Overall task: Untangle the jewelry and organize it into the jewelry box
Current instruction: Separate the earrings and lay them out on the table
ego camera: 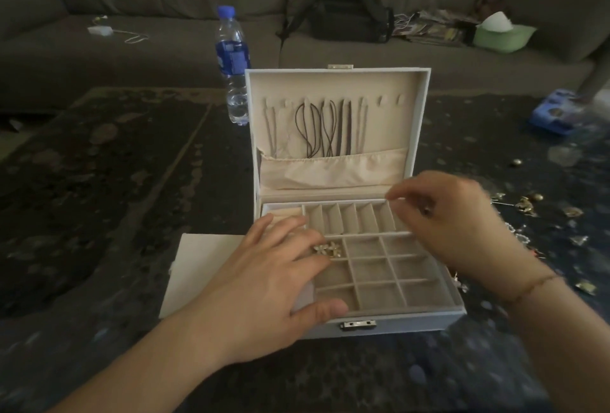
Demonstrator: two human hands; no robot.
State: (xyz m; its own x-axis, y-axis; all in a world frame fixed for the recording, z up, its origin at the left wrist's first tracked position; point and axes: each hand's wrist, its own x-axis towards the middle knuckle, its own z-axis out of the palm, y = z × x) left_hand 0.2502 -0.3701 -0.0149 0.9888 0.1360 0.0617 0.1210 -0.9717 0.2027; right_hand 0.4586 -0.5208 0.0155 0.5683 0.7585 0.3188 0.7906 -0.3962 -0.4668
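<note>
A white jewelry box (457, 312) stands open on the dark table, its beige tray divided into small compartments. Several cords and chains (317, 129) hang inside the raised lid (336, 82) above a fabric pocket. My left hand (264, 274) lies flat on the tray's left side, thumb at the front edge. Its fingertips touch a gold flower-shaped piece (326, 249). Blurred by motion, my right hand (462, 224) hovers over the tray's back right with curled fingers, thumb and forefinger close together. Whether it pinches anything is unclear. Loose gold jewelry (528, 206) lies scattered to the right of the box.
A water bottle (232, 63) stands behind the box's left corner. A white sheet (198, 274) lies under the box at the left. A blue object (554, 114) sits at the table's far right. On the sofa behind are a black backpack (346, 10) and a green bowl (505, 35).
</note>
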